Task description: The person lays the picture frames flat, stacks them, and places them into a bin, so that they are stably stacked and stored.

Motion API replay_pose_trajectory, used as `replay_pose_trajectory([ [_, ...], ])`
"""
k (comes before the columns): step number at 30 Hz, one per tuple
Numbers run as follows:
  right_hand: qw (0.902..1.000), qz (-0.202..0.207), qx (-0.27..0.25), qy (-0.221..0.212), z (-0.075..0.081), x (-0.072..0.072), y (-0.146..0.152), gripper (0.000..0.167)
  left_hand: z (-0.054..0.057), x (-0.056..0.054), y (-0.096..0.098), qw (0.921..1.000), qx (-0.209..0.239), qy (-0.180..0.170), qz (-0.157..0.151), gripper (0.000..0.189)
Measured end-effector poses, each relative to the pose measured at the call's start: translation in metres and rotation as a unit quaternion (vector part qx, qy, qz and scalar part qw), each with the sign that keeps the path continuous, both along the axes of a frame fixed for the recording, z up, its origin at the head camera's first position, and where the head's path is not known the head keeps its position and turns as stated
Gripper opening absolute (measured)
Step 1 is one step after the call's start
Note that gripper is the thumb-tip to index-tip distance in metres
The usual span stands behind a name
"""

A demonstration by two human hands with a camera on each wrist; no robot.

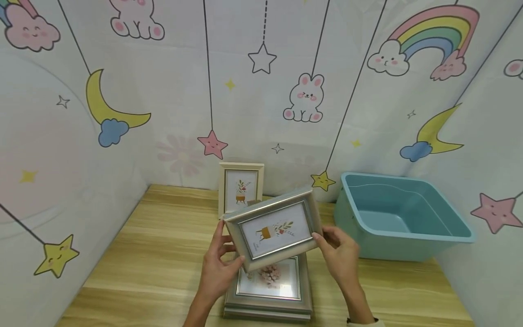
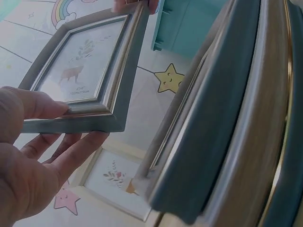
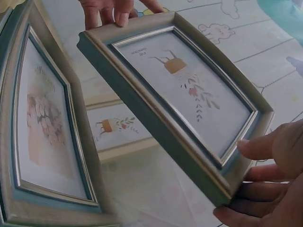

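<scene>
Both hands hold a silver-grey picture frame [image 1: 274, 227] in the air, tilted, its right end higher. Its print of a plant in an orange-brown pot lies sideways. My left hand [image 1: 220, 268] grips the left end, thumb on the front edge and fingers behind. At the other end my right hand [image 1: 339, 252] pinches the border, thumb on the front, as the right wrist view also shows. Below the held frame lies a stack of larger picture frames [image 1: 267, 306]; the top one has a pink flower print, partly covered. Behind stands a small cream picture frame [image 1: 221, 190], its lower part hidden.
A blue-green plastic tub [image 1: 412, 238] stands at the back right of the wooden table [image 1: 135, 263]. A white cloth [image 1: 180, 91] printed with stars, moons and rabbits hangs behind the table and along both sides.
</scene>
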State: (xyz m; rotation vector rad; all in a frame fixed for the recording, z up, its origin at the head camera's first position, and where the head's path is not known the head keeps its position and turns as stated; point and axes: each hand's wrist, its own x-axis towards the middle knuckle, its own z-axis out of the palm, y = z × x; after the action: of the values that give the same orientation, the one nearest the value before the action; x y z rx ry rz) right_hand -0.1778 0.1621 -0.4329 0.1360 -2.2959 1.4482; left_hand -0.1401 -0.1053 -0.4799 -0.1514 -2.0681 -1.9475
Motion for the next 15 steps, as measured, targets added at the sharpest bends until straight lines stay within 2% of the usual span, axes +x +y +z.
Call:
replay_pose_trajectory([
  [2,0.9978,0.036,0.04,-0.039,0.005,0.004,0.001,0.04,0.001,0.001,-0.003,0.9997,-0.019,0.016,0.005,0.1],
  [4,0.9924,0.073,0.071,-0.069,0.009,0.006,0.003,0.055,0.003,0.002,-0.005,0.9978,-0.046,0.047,0.011,0.099],
  [6,0.9863,0.101,0.084,-0.1,0.012,0.007,0.004,0.063,0.004,0.003,-0.007,0.9933,-0.077,0.083,0.018,0.098],
  [8,0.9818,0.125,0.07,-0.125,0.013,0.006,0.005,0.064,0.006,0.004,-0.008,0.9869,-0.104,0.121,0.023,0.098],
  [10,0.9778,0.143,0.039,-0.148,0.014,0.005,0.005,0.061,0.008,0.006,-0.009,0.9808,-0.131,0.142,0.026,0.098],
  [15,0.9703,0.162,-0.023,-0.178,0.014,0.002,0.007,0.048,0.012,0.008,-0.008,0.9742,-0.163,0.154,0.024,0.098],
])
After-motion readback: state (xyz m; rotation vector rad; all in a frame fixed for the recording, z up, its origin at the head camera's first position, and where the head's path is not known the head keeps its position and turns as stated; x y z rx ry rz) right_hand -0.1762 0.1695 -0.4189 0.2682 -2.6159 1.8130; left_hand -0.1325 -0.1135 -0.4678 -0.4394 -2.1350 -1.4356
